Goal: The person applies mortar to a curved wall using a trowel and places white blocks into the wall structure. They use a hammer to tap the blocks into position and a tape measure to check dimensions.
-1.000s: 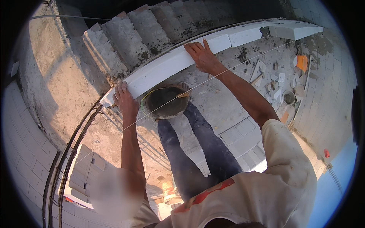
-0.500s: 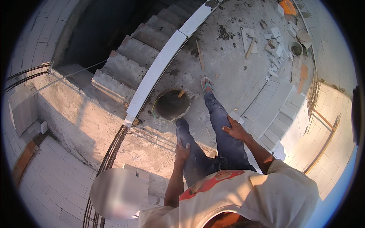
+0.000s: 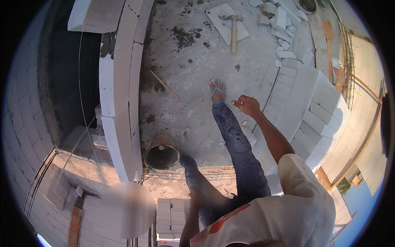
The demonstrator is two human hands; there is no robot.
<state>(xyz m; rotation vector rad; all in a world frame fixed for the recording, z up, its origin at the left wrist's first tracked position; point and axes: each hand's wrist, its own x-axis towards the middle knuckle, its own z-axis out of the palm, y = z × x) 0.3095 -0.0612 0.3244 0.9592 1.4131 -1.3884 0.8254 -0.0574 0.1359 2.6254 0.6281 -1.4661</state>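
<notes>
The right grip (image 3: 248, 106) hangs in the air above the floor (image 3: 193, 119), just to the right of the person's right trouser leg (image 3: 233, 136). Its fingers curl loosely, the thumb reaches out toward the left, and nothing shows in its hold. The long stack of pale blocks (image 3: 305, 92) lies close by on this grip's right, near but apart from it.

The left grip (image 3: 195, 201) is low and in shadow, at the left thigh (image 3: 209, 195); how far its fingers close, and whether they hold anything, I cannot tell.

The bucket (image 3: 158, 141) stands ahead of the left grip, beside the left foot end of the trousers, dark inside; it is well apart from the right grip, over to its left. Beyond the bucket, farther left, runs the low wall of white blocks (image 3: 123, 74), out of reach of both grips as they hang.

Ahead of the right grip is the sandalled foot (image 3: 217, 88), and farther off a hammer (image 3: 234, 37) lies on a white slab (image 3: 218, 18). A wooden strip (image 3: 165, 86) lies on the floor between foot and wall.
</notes>
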